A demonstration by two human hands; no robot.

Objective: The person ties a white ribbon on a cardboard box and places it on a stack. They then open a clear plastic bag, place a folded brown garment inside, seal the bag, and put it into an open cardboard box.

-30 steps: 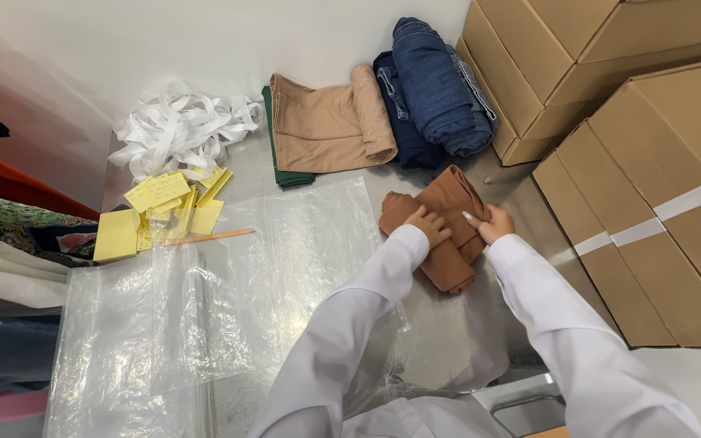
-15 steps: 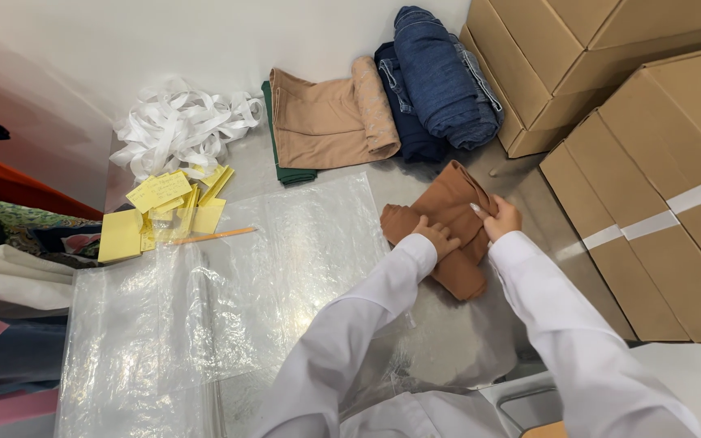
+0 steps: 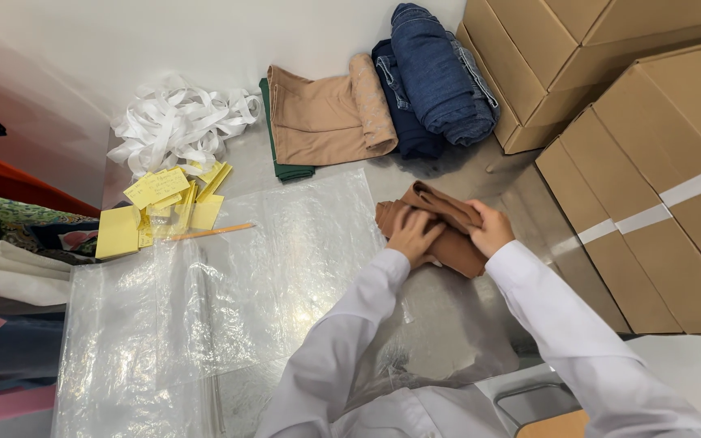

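Note:
A folded brown garment (image 3: 440, 212) lies on the metal table (image 3: 521, 203), right of a clear plastic bag. My left hand (image 3: 412, 235) presses down on its left part with fingers spread over the cloth. Gripping the garment's right side, my right hand (image 3: 489, 229) has its fingers curled around the fold. Both arms wear white sleeves. The part of the garment under my hands is hidden.
Clear plastic bags (image 3: 204, 324) cover the table's left and middle. Yellow paper notes (image 3: 156, 203) and a pencil (image 3: 208, 233) lie at the left, white ribbon (image 3: 176, 122) behind them. Folded tan trousers (image 3: 326, 118) and blue jeans (image 3: 436, 77) sit at the back. Cardboard boxes (image 3: 651, 146) stand on the right.
The brown garment has been folded smaller and turned, and both hands have shifted slightly left and closer together on it.

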